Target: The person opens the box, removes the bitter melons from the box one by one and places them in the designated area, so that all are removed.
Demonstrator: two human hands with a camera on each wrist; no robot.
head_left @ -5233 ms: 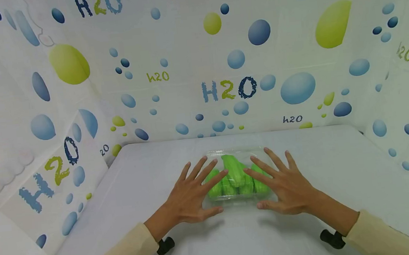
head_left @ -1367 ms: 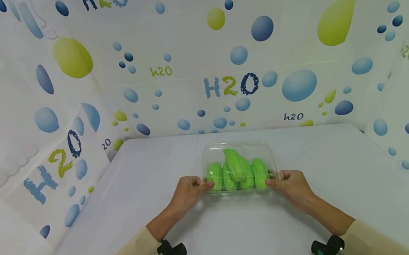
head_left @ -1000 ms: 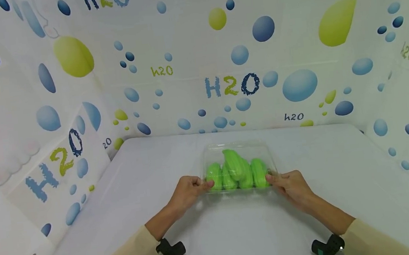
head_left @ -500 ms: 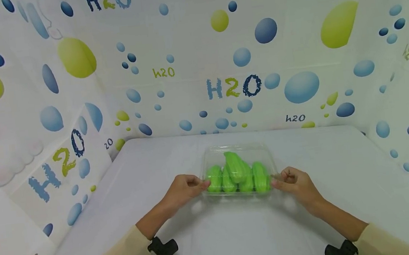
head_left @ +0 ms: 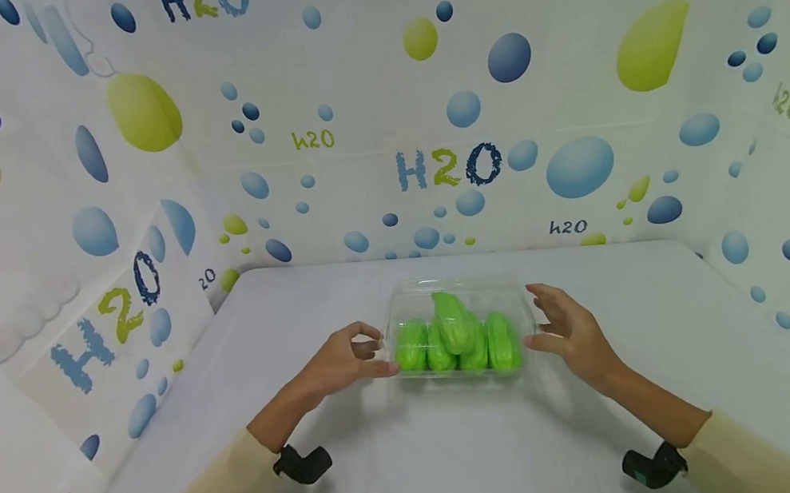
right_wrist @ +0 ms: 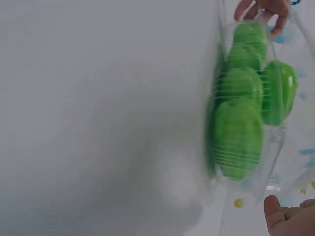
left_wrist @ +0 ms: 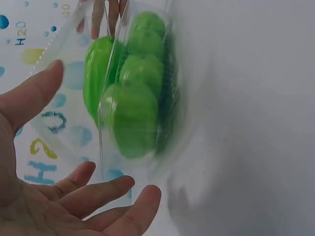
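A clear plastic clamshell box (head_left: 497,296) stands on the white table in the head view. Inside are several shiny green, ridged, vegetable-like pieces (head_left: 414,346), set side by side in a row, with one piece (head_left: 452,322) lying on top. My left hand (head_left: 345,360) is at the box's left side, its fingers and thumb spread apart around the corner, as the left wrist view shows. At the right side is my right hand (head_left: 574,340), fingers loosely extended and thumb near the front corner. In the right wrist view, its thumb (right_wrist: 273,214) shows a gap from the plastic.
White cloth covers the table (head_left: 460,456) around the box. Behind it rises a white backdrop (head_left: 347,67) with blue and green dots and H2O lettering. Black wrist cameras (head_left: 304,463) hang below both forearms.
Both hands hovered spread over the box, then gripped its front corners. Now the fingers have loosened and parted from its sides; the right fingers have lifted. The box stays in about the same place.
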